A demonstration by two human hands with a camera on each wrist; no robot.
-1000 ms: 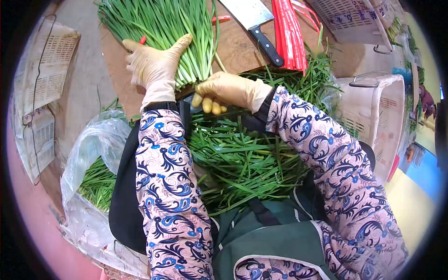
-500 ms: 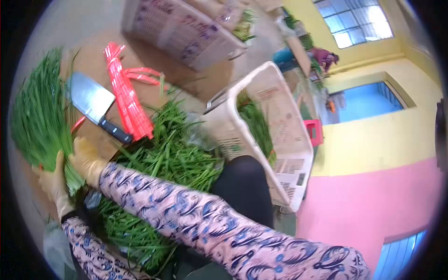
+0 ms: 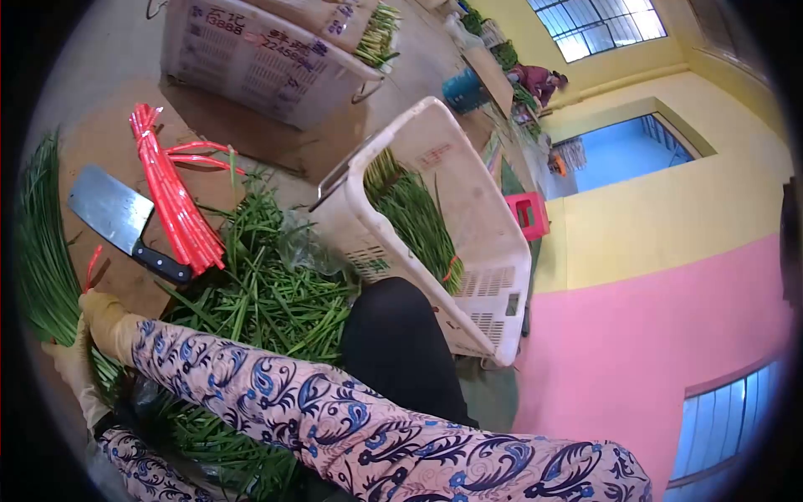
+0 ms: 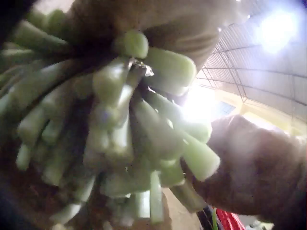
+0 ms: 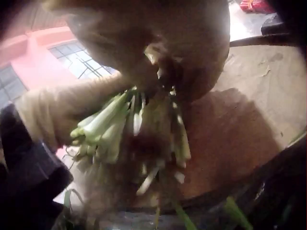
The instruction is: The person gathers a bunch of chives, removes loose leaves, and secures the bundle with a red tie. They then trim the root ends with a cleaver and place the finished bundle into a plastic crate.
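A bunch of garlic chives [image 3: 43, 243] lies at the far left of the board in the head view, leaves pointing away. My gloved left hand [image 3: 74, 368] grips the bunch near its cut ends. From the other side my gloved right hand [image 3: 107, 325] holds it, fingers partly hidden. A red tie strip [image 3: 92, 266] lies beside the bunch, one end right at the right hand. In the left wrist view pale stem ends [image 4: 115, 129] fan out below the left glove [image 4: 148, 21]. The right wrist view shows the stems [image 5: 108, 124] under the right glove [image 5: 163, 43].
A cleaver [image 3: 117, 209] and a bundle of red strips [image 3: 174, 197] lie on the wooden board [image 3: 88, 151]. Loose green leaves [image 3: 268, 293] heap beside it. A white crate [image 3: 493, 222] holds tied chives [image 3: 414, 222]; another crate [image 3: 251, 63] stands behind. A person [image 3: 539, 82] is far back.
The head view has swung to the right, so the hands and bunch now sit at its left edge. The right hand has come up against the bunch, opposite the left, which keeps its grip.
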